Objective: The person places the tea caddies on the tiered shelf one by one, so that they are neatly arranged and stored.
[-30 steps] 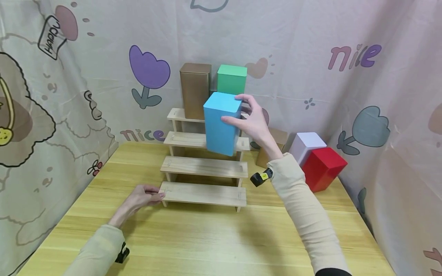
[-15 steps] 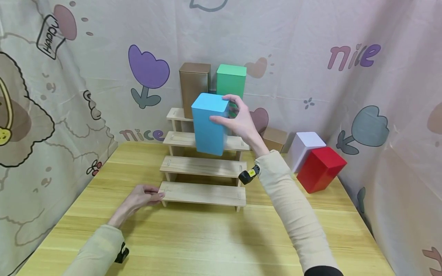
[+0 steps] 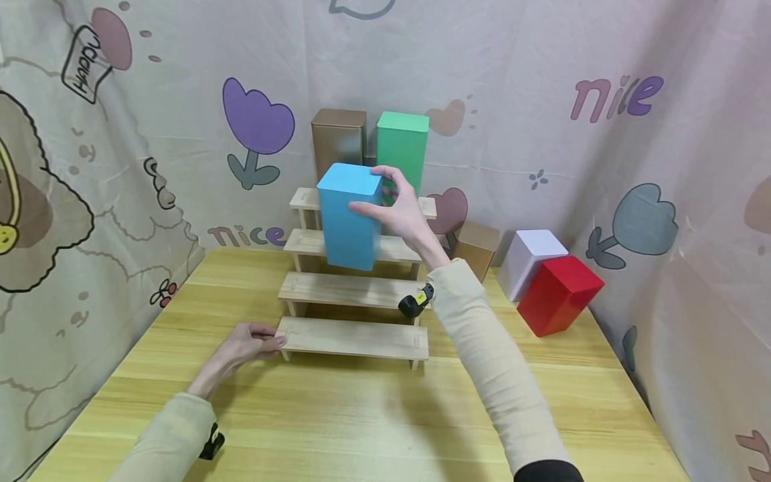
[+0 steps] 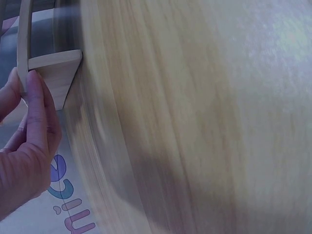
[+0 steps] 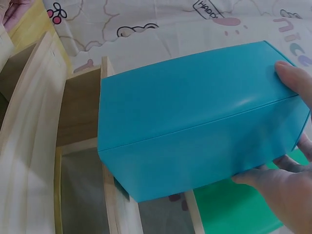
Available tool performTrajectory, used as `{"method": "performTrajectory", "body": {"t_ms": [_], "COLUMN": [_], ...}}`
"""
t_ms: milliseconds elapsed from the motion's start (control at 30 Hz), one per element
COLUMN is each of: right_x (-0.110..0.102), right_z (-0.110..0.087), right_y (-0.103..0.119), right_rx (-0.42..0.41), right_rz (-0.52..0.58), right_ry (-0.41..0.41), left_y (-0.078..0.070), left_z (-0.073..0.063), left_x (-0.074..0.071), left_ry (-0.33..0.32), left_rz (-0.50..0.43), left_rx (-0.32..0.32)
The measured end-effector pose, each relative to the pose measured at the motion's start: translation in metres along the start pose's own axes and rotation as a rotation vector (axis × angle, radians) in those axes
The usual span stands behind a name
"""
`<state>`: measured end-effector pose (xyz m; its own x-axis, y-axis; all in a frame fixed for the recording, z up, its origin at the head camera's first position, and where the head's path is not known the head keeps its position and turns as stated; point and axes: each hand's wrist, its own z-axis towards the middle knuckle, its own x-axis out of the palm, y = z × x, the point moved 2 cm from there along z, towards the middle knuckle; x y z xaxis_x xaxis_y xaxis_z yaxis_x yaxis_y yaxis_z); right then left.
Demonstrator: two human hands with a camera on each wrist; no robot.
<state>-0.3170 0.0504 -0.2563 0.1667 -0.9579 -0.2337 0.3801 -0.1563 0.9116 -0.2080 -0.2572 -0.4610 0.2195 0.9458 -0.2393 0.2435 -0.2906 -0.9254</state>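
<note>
A tall blue box (image 3: 348, 217) is upright in my right hand (image 3: 400, 206), in front of the upper steps of a wooden stepped rack (image 3: 354, 338). Thumb and fingers grip it near its top; in the right wrist view the blue box (image 5: 195, 117) hides part of the rack. My left hand (image 3: 243, 347) pinches the left end of the lowest step, and the left wrist view shows thumb and fingertips on that board's edge. On the top step stand a brown box (image 3: 339, 144) and a green box (image 3: 402, 147), the brown one partly covered by the blue.
Right of the rack, a tan box (image 3: 476, 249), a white box (image 3: 530, 258) and a red box (image 3: 560, 294) stand on the wooden table (image 3: 337, 415). A printed curtain (image 3: 500, 40) hangs behind and at both sides.
My right hand has carried the blue box leftward, from in front of the green box toward the brown one. The left hand has kept its place on the lowest step.
</note>
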Motion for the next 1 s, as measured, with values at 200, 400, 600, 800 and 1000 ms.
{"method": "performTrajectory", "body": {"t_ms": [200, 400, 600, 800, 1000], "right_x": [0.009, 0.015, 0.020, 0.023, 0.025], "right_z": [0.003, 0.007, 0.010, 0.011, 0.012], "right_y": [0.000, -0.002, -0.003, -0.003, -0.004], "right_rx": [0.004, -0.003, -0.012, -0.013, -0.037], "right_rz": [0.005, 0.021, 0.030, 0.049, 0.060], "right_ry": [0.018, 0.023, 0.028, 0.039, 0.049], "left_y": [0.000, 0.000, -0.001, -0.003, -0.003], "left_z": [0.001, 0.001, 0.000, 0.001, 0.001], "left_x": [0.000, 0.000, 0.000, 0.000, 0.000], "left_ry": [-0.002, 0.003, 0.006, 0.006, 0.015], "left_rz": [0.002, 0.005, 0.006, 0.003, -0.014], "left_rx": [-0.005, 0.001, 0.001, 0.001, 0.005]}}
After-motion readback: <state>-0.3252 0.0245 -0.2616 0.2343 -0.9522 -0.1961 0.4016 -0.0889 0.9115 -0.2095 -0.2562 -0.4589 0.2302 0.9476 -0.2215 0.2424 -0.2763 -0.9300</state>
